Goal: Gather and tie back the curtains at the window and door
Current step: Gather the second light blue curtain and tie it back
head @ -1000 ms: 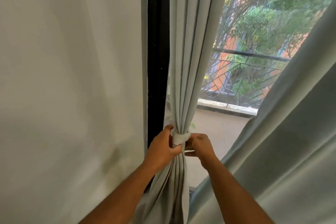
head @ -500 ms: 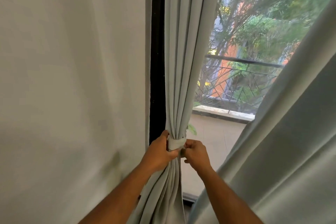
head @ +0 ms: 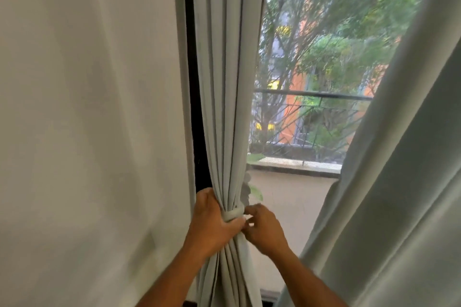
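Note:
A pale grey-green curtain point(head: 224, 82) hangs gathered into tight folds beside the dark door frame point(head: 193, 107). A band of the same cloth, the tieback point(head: 233, 214), wraps round the bundle at waist height. My left hand point(head: 212, 222) grips the gathered curtain from the left, thumb across the front just under the band. My right hand point(head: 264, 227) is at the band's right side with curled fingers; motion blur hides whether they pinch the band's end.
A second grey-green curtain point(head: 399, 182) slants across the right side. A cream wall point(head: 87, 132) fills the left. Through the glass are a balcony ledge point(head: 294, 166), a metal railing point(head: 311, 95) and trees.
The view has shifted so curtain and hands sit further left. My right hand has loosened slightly at the band and blurs with motion. My left hand keeps its grip.

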